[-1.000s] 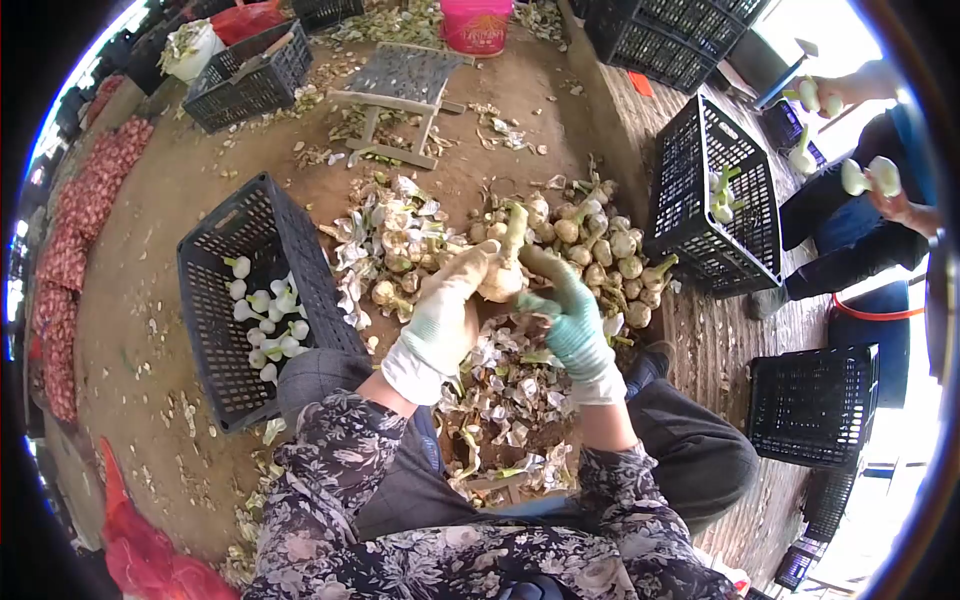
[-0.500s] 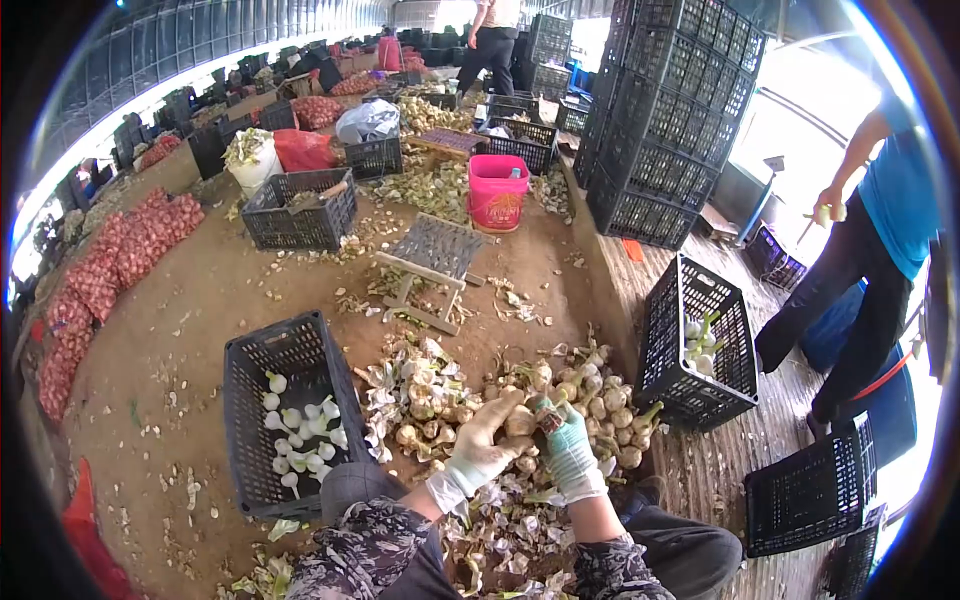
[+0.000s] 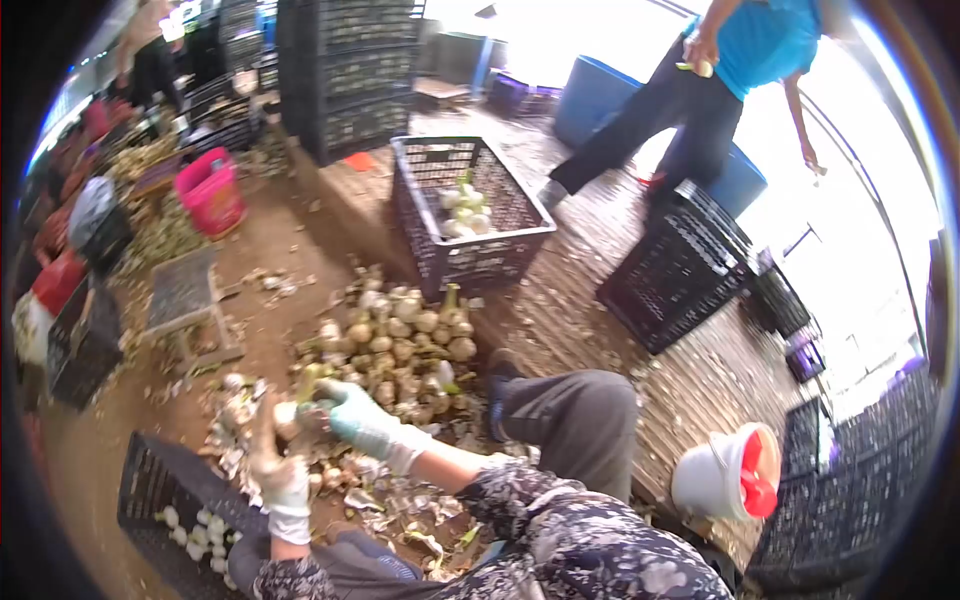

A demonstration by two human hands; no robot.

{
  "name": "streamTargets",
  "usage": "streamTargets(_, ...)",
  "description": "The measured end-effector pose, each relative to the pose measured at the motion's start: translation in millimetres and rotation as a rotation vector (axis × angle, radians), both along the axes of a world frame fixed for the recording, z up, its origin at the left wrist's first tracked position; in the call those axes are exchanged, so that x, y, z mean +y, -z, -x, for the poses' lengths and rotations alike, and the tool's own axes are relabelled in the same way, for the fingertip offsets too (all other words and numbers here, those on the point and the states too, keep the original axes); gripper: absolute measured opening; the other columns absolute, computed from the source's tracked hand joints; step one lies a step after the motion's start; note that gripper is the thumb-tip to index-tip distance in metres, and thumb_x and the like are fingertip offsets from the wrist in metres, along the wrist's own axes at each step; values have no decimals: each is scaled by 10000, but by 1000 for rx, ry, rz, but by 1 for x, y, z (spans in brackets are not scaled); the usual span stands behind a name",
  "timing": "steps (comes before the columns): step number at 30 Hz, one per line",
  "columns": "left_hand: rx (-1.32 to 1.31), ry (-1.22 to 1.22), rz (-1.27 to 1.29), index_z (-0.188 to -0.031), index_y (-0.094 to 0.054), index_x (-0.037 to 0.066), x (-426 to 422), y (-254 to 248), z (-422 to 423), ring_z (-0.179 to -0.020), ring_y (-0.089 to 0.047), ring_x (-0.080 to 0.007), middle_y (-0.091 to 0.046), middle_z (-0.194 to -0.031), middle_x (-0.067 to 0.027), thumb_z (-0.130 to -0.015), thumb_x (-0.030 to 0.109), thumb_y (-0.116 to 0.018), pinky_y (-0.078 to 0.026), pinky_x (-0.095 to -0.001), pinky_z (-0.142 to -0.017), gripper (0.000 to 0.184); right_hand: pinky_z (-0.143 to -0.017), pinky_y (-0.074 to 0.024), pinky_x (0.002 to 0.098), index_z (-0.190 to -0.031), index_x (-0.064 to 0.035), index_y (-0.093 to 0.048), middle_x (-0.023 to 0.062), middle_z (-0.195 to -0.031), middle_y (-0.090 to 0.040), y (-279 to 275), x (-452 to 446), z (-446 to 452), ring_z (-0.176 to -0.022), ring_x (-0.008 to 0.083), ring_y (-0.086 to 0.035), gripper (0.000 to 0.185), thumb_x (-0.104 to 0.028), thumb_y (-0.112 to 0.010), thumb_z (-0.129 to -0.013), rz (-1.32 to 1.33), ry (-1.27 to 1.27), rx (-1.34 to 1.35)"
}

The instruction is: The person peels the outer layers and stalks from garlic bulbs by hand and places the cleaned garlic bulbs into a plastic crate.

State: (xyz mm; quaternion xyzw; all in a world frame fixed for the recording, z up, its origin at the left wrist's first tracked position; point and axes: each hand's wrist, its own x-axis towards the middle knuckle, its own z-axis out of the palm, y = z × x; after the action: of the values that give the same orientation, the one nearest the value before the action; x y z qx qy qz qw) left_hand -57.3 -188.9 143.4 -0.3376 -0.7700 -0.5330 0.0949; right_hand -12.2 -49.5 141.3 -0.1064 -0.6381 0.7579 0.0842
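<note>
My left hand (image 3: 275,460), in a pale glove, is closed around a garlic bulb (image 3: 287,420) above the pile of peelings. To its right, my right hand (image 3: 355,415), in a green and white glove, has its fingers curled beside the bulb; what they hold is too blurred to make out. Beyond both hands lies a heap of unpeeled bulbs (image 3: 400,340). White peeled bulbs (image 3: 205,535) lie in the black crate (image 3: 165,480) at the lower left.
A black crate (image 3: 480,262) with white bulbs stands ahead. A small stool (image 3: 183,292) and pink bucket (image 3: 212,195) are left, a white bucket (image 3: 715,480) right. A person in a blue shirt (image 3: 765,45) walks among crates, a bulb in one hand.
The view has swung right, bringing the white bucket into sight. My hands remain together over the pile. The person in blue has moved away from the stacked crates' side.
</note>
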Motion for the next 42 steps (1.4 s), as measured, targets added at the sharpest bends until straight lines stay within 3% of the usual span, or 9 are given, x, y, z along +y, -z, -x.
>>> streamTargets(6,-137,118,-76,-1247,-440,9,-1,25,9,-1135,-460,-228,-491,-1234,-114,-687,62,-708,-336,-329,-972,623,-602,-427,230,-882,-27,-548,-16,-746,-544,68,-5,43,-710,61,-486,220,-214,-636,-807,385,24,89)
streamTargets(8,-196,139,-154,-1247,-441,6,4,20,4,-1084,-480,-194,-490,-1230,-94,-695,73,-715,-351,-309,-954,620,-633,-445,231,-895,-5,-564,-5,-778,-586,13,7,10,-735,66,-503,181,-131,-644,-793,57,-1,-12)
streamTargets(12,-199,184,-178,-1239,-458,16,5,25,1,-1055,-482,-177,-510,-1195,-81,-708,147,-723,-358,-305,-946,607,-604,-423,221,-904,-6,-584,-24,-758,-593,23,10,1,-690,53,-478,182,-92,-658,-762,78,30,144)
streamTargets(16,-81,149,-2,-1222,-469,2,5,26,-1,-1055,-483,-184,-512,-1174,-89,-738,175,-695,-335,-313,-966,562,-597,-453,297,-864,11,-592,120,-724,-625,16,22,-14,-647,108,-525,197,-131,-622,-731,-73,-9,71)
streamTargets(20,-430,272,-176,-1251,-409,-31,6,14,-8,-1084,-467,-198,-485,-1211,-110,-793,261,-641,-319,-330,-984,591,-573,-451,308,-818,25,-605,139,-684,-626,-4,29,-26,-596,117,-524,162,-38,-520,-695,-130,-2,64)
streamTargets(26,-537,344,-317,-1307,-340,-15,12,12,-10,-1116,-414,-153,-410,-1272,-89,-894,252,-503,-327,-293,-959,518,-591,-453,305,-855,15,-602,134,-724,-636,0,26,-22,-635,107,-533,162,-43,-549,-713,-87,25,58)
streamTargets(29,-530,319,-283,-1311,-329,-14,18,8,-14,-1119,-408,-157,-398,-1277,-88,-893,268,-505,-324,-296,-965,534,-562,-428,279,-814,-16,-603,6,-660,-590,3,23,-19,-630,71,-472,135,-112,-653,-733,-115,71,-24)
streamTargets(37,-455,220,-175,-1286,-369,2,8,38,8,-1017,-484,-160,-451,-1205,-94,-898,278,-496,-409,-277,-883,492,-581,-431,292,-803,-8,-573,47,-699,-596,-1,18,-12,-637,104,-494,205,-135,-701,-705,-569,98,-69)
streamTargets(42,-658,297,-305,-1230,-436,2,7,21,-8,-971,-523,-165,-523,-1101,-94,-908,244,-456,-450,-288,-839,403,-584,-438,258,-819,-23,-572,-21,-704,-570,22,20,-9,-660,80,-502,103,-38,-611,-725,-165,-1,255)
